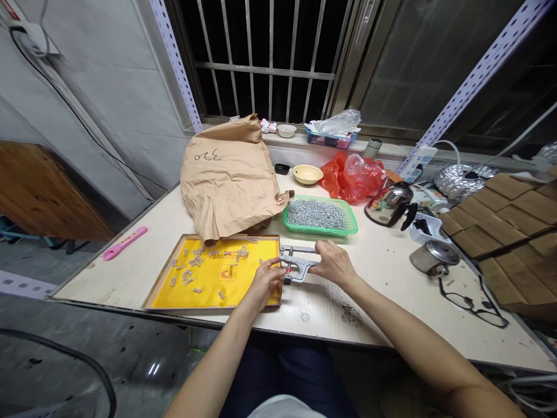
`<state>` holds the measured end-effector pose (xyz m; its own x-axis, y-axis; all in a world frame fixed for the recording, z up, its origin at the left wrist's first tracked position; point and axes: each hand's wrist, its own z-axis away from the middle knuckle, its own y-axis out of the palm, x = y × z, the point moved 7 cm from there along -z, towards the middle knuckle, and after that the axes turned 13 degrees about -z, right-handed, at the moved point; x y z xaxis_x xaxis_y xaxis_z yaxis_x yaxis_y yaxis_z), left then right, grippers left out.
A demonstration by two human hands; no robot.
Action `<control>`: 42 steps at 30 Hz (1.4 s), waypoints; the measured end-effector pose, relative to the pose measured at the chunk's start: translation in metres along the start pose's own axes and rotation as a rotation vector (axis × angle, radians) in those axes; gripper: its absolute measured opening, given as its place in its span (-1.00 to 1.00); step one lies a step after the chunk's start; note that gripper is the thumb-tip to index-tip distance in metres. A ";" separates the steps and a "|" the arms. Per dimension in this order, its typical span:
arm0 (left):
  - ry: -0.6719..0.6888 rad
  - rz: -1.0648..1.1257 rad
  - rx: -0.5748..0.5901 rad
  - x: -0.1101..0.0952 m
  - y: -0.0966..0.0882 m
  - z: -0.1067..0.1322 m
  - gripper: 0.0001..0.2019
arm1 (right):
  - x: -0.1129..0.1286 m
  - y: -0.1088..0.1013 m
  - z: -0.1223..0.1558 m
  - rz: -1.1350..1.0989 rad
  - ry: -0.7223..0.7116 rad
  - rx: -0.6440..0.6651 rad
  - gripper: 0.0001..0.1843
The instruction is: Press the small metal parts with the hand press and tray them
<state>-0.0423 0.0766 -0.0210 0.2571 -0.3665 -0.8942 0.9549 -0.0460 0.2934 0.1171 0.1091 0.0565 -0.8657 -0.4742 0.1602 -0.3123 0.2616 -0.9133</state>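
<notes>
A grey metal hand press, shaped like pliers with a frame, is held over the table beside the tray. My right hand is wrapped round its handle end. At its jaw end, the fingers of my left hand are closed in a pinch; what they hold, if anything, is too small to make out. A small red spot shows at the jaws near my left fingertips. Left of the tool lies a shallow tray lined with yellow, with several small silvery metal pieces scattered over it.
A green basket full of small metal parts stands behind the tool. A large brown paper bag overlaps the tray's back edge. Rightward are a kettle, a metal mug, glasses and stacked cardboard. A pink tool lies left.
</notes>
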 end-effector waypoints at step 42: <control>-0.066 -0.559 0.120 0.002 0.099 -0.019 -0.89 | -0.090 -0.001 0.092 -0.084 0.282 0.038 -0.41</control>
<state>0.0554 0.0888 -0.0003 -0.2953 -0.3133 -0.9026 0.9185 -0.3532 -0.1779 0.2312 0.0744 0.0084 -0.9136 -0.2391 0.3289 -0.3773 0.1969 -0.9049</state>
